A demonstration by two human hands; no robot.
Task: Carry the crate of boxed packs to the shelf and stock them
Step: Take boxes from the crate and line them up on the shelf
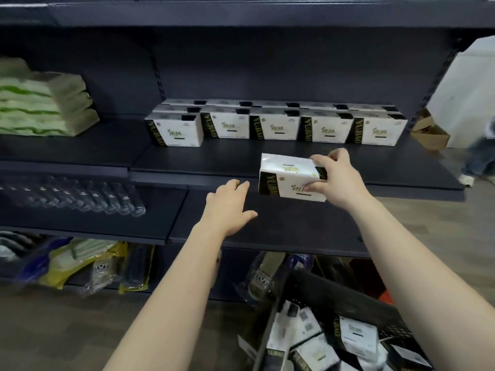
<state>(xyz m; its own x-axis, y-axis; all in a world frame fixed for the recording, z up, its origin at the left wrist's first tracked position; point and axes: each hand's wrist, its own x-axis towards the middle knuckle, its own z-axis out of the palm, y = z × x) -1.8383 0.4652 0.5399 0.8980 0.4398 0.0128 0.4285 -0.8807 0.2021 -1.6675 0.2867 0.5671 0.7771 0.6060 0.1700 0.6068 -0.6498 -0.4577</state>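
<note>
My right hand (338,175) grips a pack (284,178), long axis along the shelf (214,159) edge, open board ahead; left hand (229,207) spread, apparently free.

Bare shelf (214,159) front — packs (276,127) behind

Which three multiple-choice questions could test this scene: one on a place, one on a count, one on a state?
1. Where is the crate?
A. on the top shelf
B. low at the right, below the arms
C. far left
2. How many packs stand in the front row on the shelf?
A. three
B. five
C. eight
3. The right grip is:
A. holding a boxed pack
B. empty
C. resting on the crate

Answers: B, its dark wall shows at the bottom right; B, five fronts stand side by side; A, fingers and thumb pinch the pack.
</note>
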